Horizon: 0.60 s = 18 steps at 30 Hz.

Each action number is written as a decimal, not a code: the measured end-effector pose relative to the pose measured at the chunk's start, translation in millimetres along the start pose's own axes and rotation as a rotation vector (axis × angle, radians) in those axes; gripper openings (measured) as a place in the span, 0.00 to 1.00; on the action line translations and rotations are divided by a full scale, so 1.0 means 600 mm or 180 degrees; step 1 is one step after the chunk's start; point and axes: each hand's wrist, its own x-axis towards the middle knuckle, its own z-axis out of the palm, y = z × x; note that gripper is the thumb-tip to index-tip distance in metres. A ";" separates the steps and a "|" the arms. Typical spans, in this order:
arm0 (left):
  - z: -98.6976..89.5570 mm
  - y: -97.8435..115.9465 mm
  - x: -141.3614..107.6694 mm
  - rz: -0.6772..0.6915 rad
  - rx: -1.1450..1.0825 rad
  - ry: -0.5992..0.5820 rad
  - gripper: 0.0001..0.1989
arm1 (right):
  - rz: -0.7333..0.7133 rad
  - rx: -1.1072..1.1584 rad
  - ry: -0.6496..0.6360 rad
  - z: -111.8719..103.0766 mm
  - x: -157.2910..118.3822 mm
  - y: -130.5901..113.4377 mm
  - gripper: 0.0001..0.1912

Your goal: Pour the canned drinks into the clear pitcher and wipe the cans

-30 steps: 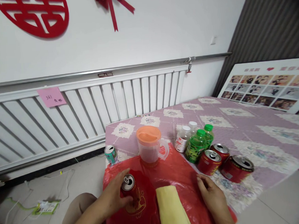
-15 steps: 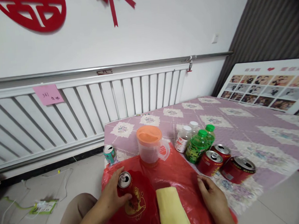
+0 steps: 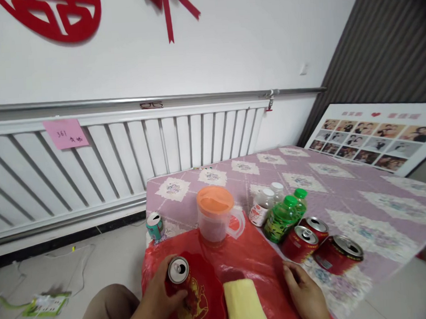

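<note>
Left hand (image 3: pixel 161 296): Thumb and fingers curl around a red can (image 3: pixel 178 271), left of the pitcher (image 3: pixel 213 225) and nearer the wearer
Red can: Silver top up, mouth open and dark, contents hidden; whether its base meets the dark red tray (image 3: pixel 212 281) cannot be told
Right hand (image 3: pixel 305 288): Half open, fingers loosely bent, nothing visible in its grasp, right of the pitcher and nearer the wearer
Yellow cloth (image 3: pixel 245 304): Folded into a soft oblong on the near side of the pitcher, over glossy, creased red sheeting (image 3: pixel 257 255)
Pitcher: Translucent plastic, orange lid on, loop handle at right, contents unclear
Bottles: Two white-capped bottles (image 3: pixel 258 214) and two green-capped bottles (image 3: pixel 280 223) cluster right of the pitcher
Opened cans: Three red-and-silver cans (image 3: pixel 300 244) stand beyond the bottles, farther right of the pitcher; a teal can (image 3: pixel 155 226) sits to its left
Since a second ago: The left hand keeps its grip, the pitcher and bottles hold their places, and the camera view has tilted slightly
Tablecloth (image 3: pixel 348 199): Lilac, patterned with cream floral diamonds, spreading behind and right of the pitcher
Radiator (image 3: pixel 168 143): White, ribbed, behind the pitcher
</note>
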 end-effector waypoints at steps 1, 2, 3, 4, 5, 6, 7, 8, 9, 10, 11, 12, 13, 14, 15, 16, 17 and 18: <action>0.001 -0.001 0.000 -0.0004 -0.0019 0.0010 0.34 | 0.0007 0.0013 -0.0004 -0.001 0.000 -0.003 0.23; 0.002 -0.003 0.000 -0.0005 -0.0029 0.0022 0.34 | 0.0014 0.0026 -0.0010 -0.002 0.000 -0.006 0.22; 0.002 -0.004 0.001 -0.0006 -0.0027 0.0032 0.34 | 0.0021 0.0040 -0.0022 -0.003 -0.001 -0.010 0.22; 0.002 -0.004 0.001 -0.0007 -0.0013 0.0029 0.34 | 0.0029 0.0057 -0.0036 -0.005 -0.002 -0.015 0.22; 0.003 -0.005 0.002 -0.0009 0.0009 0.0011 0.34 | 0.0038 0.0078 -0.0051 -0.007 -0.003 -0.020 0.21; 0.003 -0.006 0.003 -0.0012 0.0030 -0.0012 0.34 | 0.0048 0.0104 -0.0068 -0.009 -0.004 -0.027 0.21; 0.003 -0.007 0.004 -0.0019 0.0043 -0.0044 0.34 | 0.0055 0.0138 -0.0092 -0.010 -0.005 -0.034 0.21; 0.003 -0.008 0.004 -0.0022 0.0045 -0.0083 0.34 | 0.0058 0.0180 -0.0126 -0.012 -0.005 -0.043 0.21; 0.004 -0.011 0.005 -0.0019 0.0035 -0.0109 0.34 | 0.0059 0.0231 -0.0165 -0.014 -0.006 -0.053 0.20; 0.005 -0.015 0.006 -0.0011 0.0022 -0.0118 0.35 | 0.0058 0.0290 -0.0204 -0.014 -0.006 -0.063 0.21; 0.006 -0.019 0.006 0.0007 0.0009 -0.0126 0.35 | 0.0055 0.0356 -0.0236 -0.014 -0.006 -0.075 0.21; 0.008 -0.025 0.007 0.0041 0.0004 -0.0132 0.34 | 0.0052 0.0430 -0.0253 -0.014 -0.004 -0.089 0.21; 0.011 -0.031 0.008 0.0084 0.0005 -0.0120 0.34 | 0.0049 0.0511 -0.0253 -0.012 -0.002 -0.104 0.22; 0.014 -0.037 0.009 0.0155 -0.0007 -0.0115 0.33 | 0.0041 0.0603 -0.0242 -0.009 0.001 -0.120 0.22; 0.018 -0.043 0.010 0.0228 -0.0025 -0.0076 0.33 | 0.0026 0.0704 -0.0234 -0.005 0.005 -0.137 0.23; 0.022 -0.048 0.011 0.0278 -0.0040 0.0031 0.33 | 0.0003 0.0814 -0.0232 -0.001 0.009 -0.156 0.24; 0.026 -0.053 0.011 0.0310 -0.0056 0.0124 0.32 | -0.0034 0.0934 -0.0258 0.004 0.015 -0.175 0.24; 0.031 -0.057 0.011 0.0324 -0.0066 0.0209 0.33 | -0.0076 0.1057 -0.0308 0.009 0.021 -0.194 0.24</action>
